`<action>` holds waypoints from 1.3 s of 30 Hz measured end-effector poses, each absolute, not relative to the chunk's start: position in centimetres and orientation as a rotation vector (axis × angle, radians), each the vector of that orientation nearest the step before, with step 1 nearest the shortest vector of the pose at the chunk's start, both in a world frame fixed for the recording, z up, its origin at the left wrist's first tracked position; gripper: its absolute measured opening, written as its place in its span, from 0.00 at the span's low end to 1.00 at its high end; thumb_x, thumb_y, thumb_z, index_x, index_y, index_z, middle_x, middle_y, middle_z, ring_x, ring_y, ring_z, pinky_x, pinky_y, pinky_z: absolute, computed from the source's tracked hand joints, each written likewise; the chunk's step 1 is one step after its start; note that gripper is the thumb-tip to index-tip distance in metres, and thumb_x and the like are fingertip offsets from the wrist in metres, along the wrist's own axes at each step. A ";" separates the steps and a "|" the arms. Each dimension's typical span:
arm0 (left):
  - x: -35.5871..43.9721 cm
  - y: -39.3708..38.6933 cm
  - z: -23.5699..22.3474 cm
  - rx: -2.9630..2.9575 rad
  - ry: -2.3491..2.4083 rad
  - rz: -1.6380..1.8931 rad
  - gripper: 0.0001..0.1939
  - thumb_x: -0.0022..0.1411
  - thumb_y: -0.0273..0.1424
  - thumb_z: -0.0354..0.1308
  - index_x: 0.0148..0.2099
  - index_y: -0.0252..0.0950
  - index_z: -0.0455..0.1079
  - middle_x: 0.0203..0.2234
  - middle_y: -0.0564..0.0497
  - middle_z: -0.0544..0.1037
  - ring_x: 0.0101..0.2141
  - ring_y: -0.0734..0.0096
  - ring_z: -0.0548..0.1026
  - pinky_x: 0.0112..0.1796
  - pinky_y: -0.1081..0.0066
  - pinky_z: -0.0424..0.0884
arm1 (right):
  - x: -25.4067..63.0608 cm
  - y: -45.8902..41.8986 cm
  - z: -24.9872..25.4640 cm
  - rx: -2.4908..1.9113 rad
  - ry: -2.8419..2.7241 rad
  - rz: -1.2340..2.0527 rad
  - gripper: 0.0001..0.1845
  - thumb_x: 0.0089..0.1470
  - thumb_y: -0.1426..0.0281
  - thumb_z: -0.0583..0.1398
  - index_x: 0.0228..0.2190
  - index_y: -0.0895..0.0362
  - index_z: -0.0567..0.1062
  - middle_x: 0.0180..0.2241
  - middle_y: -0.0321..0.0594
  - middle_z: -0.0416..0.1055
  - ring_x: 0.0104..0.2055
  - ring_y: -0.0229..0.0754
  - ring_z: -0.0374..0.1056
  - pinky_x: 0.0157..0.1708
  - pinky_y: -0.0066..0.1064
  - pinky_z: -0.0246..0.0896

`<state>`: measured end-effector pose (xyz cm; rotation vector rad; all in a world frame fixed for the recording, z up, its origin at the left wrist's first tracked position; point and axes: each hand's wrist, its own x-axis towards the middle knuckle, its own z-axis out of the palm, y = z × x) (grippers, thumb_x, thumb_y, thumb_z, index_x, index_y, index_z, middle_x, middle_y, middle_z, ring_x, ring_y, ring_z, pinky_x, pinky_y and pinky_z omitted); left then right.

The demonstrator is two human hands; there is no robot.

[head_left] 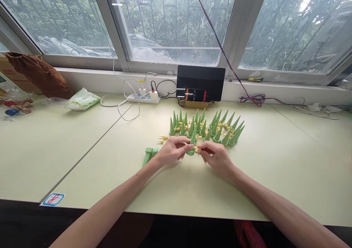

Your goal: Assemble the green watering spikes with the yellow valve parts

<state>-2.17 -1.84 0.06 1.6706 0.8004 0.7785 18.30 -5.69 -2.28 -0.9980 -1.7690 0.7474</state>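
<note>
Cone [193,141] steadied by the left hand [173,150], the right hand [217,157] pinched a yellow piece [197,149] beside it, best kept level.

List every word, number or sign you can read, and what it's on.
Phone: seems "00:27:47", blurred; its other text is too small.
Sticker on the table: a red mark in a blue frame, unclear.
Packet: print too blurred to read.
</note>
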 end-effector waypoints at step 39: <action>-1.8 -2.1 0.1 1.729 0.794 0.772 0.16 0.63 0.42 0.60 0.35 0.32 0.73 0.20 0.56 0.65 0.17 0.81 0.64 0.19 0.76 0.62 | 17.8 -6.0 -1.8 -0.953 -1.525 1.097 0.12 0.60 0.62 0.63 0.28 0.57 0.74 0.17 0.30 0.62 0.15 0.31 0.55 0.15 0.25 0.53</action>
